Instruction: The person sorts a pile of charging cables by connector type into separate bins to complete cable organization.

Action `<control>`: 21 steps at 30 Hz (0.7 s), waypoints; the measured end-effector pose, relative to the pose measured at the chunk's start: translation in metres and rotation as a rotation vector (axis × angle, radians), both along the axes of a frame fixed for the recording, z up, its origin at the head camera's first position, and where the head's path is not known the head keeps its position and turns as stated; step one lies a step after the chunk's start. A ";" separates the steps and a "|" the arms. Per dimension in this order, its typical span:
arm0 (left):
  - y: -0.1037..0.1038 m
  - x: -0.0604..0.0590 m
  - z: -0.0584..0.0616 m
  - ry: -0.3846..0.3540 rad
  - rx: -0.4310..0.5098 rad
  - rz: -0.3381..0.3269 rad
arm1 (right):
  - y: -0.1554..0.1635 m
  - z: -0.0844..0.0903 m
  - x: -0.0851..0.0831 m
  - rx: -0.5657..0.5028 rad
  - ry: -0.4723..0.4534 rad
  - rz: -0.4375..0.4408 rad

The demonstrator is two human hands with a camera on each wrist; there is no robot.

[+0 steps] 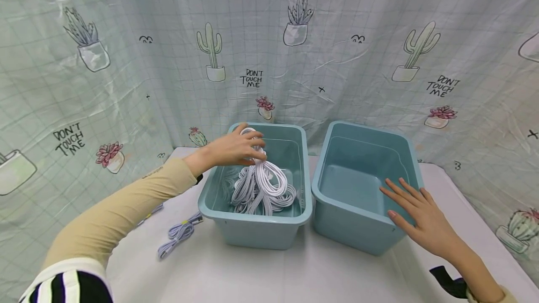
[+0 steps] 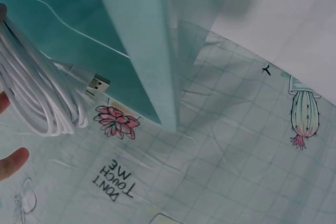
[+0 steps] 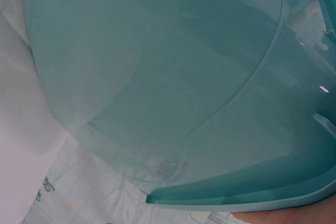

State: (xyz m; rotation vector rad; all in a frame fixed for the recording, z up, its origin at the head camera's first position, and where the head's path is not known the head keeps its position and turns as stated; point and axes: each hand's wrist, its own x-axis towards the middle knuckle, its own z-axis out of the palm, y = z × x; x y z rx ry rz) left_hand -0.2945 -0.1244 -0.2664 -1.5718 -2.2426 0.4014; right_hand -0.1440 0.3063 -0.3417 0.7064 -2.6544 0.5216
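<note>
In the head view my left hand [image 1: 241, 147] pinches a coiled white USB cable [image 1: 273, 180] over the left blue bin [image 1: 254, 220]. The loops hang down in front of a pile of white and grey coiled cables [image 1: 244, 194] inside that bin. The left wrist view shows the cable [image 2: 39, 82] with its metal USB plug [image 2: 98, 83] sticking out near the bin wall. My right hand [image 1: 421, 214] has its fingers spread at the near right rim of the right blue bin [image 1: 347, 228], whose bare floor shows. In the right wrist view, part of this hand [image 3: 296, 216] appears below the rim.
On the white table [image 1: 202, 275], left of the bins, lies a bundled cable [image 1: 181, 234] with a yellow tie. Another bundle [image 1: 152, 213] is partly hidden behind my left sleeve. A cactus-print curtain [image 1: 269, 50] hangs behind and on both sides. The bins stand side by side.
</note>
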 end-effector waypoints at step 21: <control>-0.004 0.000 0.000 0.050 -0.002 0.037 | 0.000 0.000 -0.002 -0.001 -0.011 -0.002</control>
